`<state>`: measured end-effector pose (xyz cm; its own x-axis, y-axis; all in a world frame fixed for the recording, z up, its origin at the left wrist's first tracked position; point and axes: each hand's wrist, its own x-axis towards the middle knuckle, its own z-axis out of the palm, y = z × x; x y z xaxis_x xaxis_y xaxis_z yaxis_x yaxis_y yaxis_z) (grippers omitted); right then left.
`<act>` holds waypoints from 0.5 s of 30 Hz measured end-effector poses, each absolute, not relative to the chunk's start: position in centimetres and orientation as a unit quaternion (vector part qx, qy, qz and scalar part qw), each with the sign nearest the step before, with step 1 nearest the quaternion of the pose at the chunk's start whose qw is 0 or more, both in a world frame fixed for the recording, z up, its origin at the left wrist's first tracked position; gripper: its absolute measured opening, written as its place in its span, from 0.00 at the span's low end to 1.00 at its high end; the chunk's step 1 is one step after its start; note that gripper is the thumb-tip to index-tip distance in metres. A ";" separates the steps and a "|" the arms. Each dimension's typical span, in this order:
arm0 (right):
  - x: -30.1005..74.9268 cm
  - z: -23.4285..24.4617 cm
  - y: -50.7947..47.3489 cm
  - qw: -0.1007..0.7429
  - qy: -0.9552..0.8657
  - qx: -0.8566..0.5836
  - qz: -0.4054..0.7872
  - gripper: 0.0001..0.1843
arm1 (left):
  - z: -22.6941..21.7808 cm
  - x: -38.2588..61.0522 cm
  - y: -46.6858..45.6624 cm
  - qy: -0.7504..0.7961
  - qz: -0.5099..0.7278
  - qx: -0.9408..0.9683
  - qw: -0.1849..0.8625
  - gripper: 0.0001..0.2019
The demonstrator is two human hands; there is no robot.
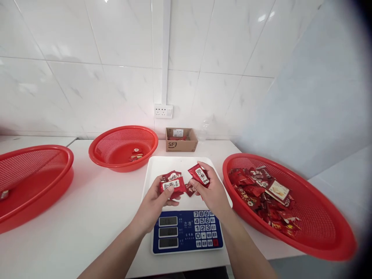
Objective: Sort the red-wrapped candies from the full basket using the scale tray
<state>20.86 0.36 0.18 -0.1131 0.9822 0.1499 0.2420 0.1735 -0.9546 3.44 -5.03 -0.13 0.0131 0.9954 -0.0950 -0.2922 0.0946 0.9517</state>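
An electronic scale [186, 232] with a white pan [162, 164] and a blue keypad front stands before me on the white table. Over the pan, my left hand [154, 203] is closed on a red packet [172, 185] with white characters. My right hand [213, 190] pinches another red packet [199, 173] just above the pan. A few more red packets [189, 189] lie on the pan between my hands.
At the right is a red mesh basket [319, 232] holding several red packets. Another red basket [123, 147] with a few packets sits at the back left, and a third [35, 182] at the far left. A small cardboard box [180, 139] stands against the tiled wall under a socket [163, 111].
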 end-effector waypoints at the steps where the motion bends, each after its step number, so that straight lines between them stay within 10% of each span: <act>1: 21.0 0.2 0.8 0.432 -0.639 -0.515 0.374 0.29 | -0.1 3.0 -5.1 0.457 0.552 0.386 0.581 0.22; 15: 20.9 0.0 3.9 0.267 -0.759 -0.546 0.234 0.24 | -0.6 0.7 -6.5 0.502 0.555 0.369 0.551 0.20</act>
<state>20.90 3.88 0.02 -0.2606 0.9538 0.1495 0.7034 0.2936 -0.6473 0.68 -6.45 -0.61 -0.1201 0.9821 -0.1448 -0.2414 0.1126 0.9639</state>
